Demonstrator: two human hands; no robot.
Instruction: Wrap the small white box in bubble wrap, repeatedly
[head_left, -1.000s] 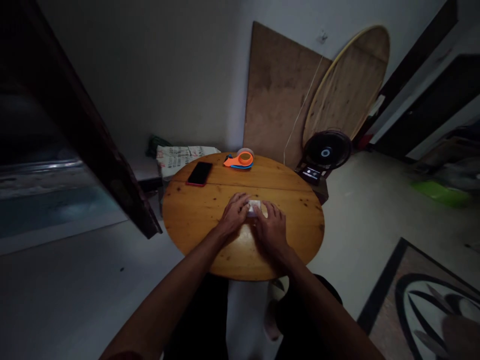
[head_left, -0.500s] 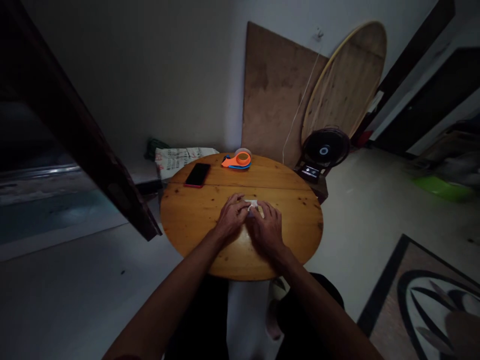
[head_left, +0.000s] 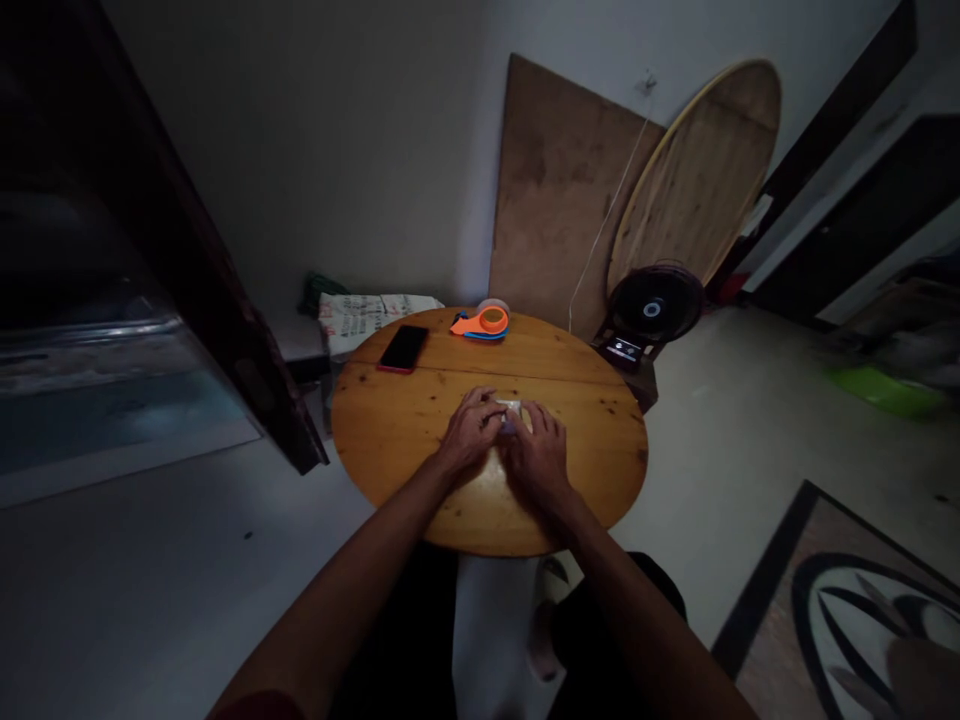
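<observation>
Both my hands rest on a round wooden table, close together near its middle. My left hand and my right hand pinch a small white object between their fingertips; most of it is hidden under the fingers, and I cannot make out what it is. The fingers of both hands are curled onto it.
A dark phone with a red edge lies at the table's far left. An orange and blue tape dispenser sits at the far edge. Behind stand a wooden board, a round tabletop and a black fan. A patterned rug lies right.
My hands stay on the small white object with only slight finger shifts. The view has shifted a little with my head.
</observation>
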